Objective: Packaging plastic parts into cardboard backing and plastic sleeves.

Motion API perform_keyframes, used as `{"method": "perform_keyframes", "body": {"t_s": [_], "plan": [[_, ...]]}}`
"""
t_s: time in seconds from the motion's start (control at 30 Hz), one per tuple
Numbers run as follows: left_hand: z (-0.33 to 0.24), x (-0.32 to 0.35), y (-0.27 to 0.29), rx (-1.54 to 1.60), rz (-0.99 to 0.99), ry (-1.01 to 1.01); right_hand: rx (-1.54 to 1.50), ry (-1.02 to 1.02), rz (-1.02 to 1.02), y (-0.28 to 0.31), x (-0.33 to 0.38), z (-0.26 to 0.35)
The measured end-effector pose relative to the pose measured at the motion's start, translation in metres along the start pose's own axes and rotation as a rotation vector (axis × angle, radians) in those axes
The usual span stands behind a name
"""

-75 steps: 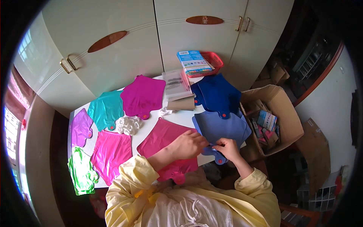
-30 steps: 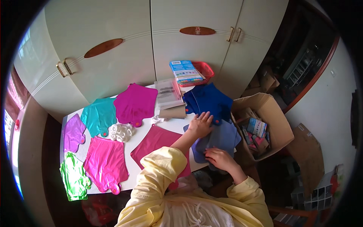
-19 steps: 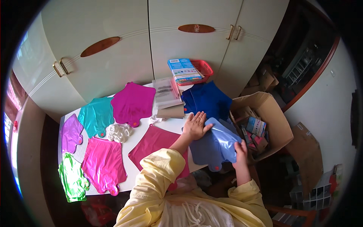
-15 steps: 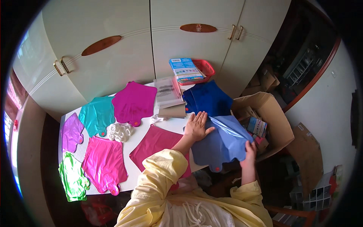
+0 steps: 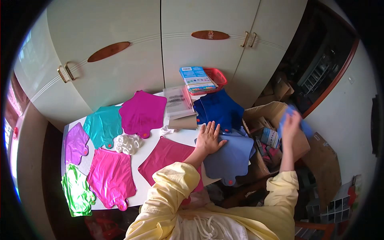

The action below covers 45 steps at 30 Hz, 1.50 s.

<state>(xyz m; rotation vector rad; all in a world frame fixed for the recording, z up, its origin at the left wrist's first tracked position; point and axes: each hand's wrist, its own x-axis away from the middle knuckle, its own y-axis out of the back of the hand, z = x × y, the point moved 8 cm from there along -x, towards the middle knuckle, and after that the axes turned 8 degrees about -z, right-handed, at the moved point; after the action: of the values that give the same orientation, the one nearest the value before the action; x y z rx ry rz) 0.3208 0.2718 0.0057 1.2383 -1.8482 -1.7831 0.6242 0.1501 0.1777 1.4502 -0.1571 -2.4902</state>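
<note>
My left hand [image 5: 209, 139] lies flat, fingers spread, on the upper left of a stack of light blue deflated foil balloons [image 5: 232, 162] at the table's right end. Raised over the cardboard box, my right hand [image 5: 291, 123] is closed on another blue foil balloon [image 5: 306, 127]; motion blurs it. A dark blue stack of foil balloons [image 5: 222, 108] lies just beyond my left hand. To its left rests a dark pink stack [image 5: 170, 150], partly covered by my left forearm.
The open cardboard box [image 5: 256, 167] at the table's right holds small packages. Magenta [image 5: 143, 110], teal [image 5: 103, 125], purple [image 5: 76, 142], pink [image 5: 110, 176] and green [image 5: 78, 190] foil balloons cover the left side. Beside them sit curled white ribbon [image 5: 128, 143] and a red basket [image 5: 218, 76].
My right hand has lifted a blue foil balloon off the light blue stack and swung it up and right over the box. My left hand stays pressed on the stack.
</note>
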Motion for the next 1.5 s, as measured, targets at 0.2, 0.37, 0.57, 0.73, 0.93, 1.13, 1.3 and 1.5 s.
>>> {"method": "perform_keyframes", "body": {"t_s": [0.2,0.37,0.57,0.73,0.93,1.13,1.3,1.5], "plan": [[0.0,-0.002,-0.003,-0.013,0.022,0.005,-0.082,0.822,0.715,-0.136,0.101,0.131],[0.004,0.0,-0.002,-0.017,-0.013,0.003,-0.063,0.634,0.935,-0.158,0.152,0.134],[0.001,0.0,0.0,0.004,0.001,0.008,-0.045,0.567,1.072,-0.172,0.159,0.107],[0.0,0.002,0.014,0.039,-0.122,0.022,0.021,0.59,1.022,-0.18,0.157,0.1],[-0.015,0.007,0.036,0.083,-0.245,-0.147,0.042,0.441,0.687,-0.181,0.089,0.105],[-0.01,0.009,0.031,0.078,-0.33,-0.147,0.013,0.66,0.555,-0.163,0.079,0.152],[-0.011,0.006,0.043,0.094,-0.271,-0.076,0.098,0.955,0.696,-0.137,0.161,0.161],[-0.004,0.011,0.051,0.069,-0.451,-0.021,-0.052,0.805,0.943,-0.125,0.184,0.153]]}}
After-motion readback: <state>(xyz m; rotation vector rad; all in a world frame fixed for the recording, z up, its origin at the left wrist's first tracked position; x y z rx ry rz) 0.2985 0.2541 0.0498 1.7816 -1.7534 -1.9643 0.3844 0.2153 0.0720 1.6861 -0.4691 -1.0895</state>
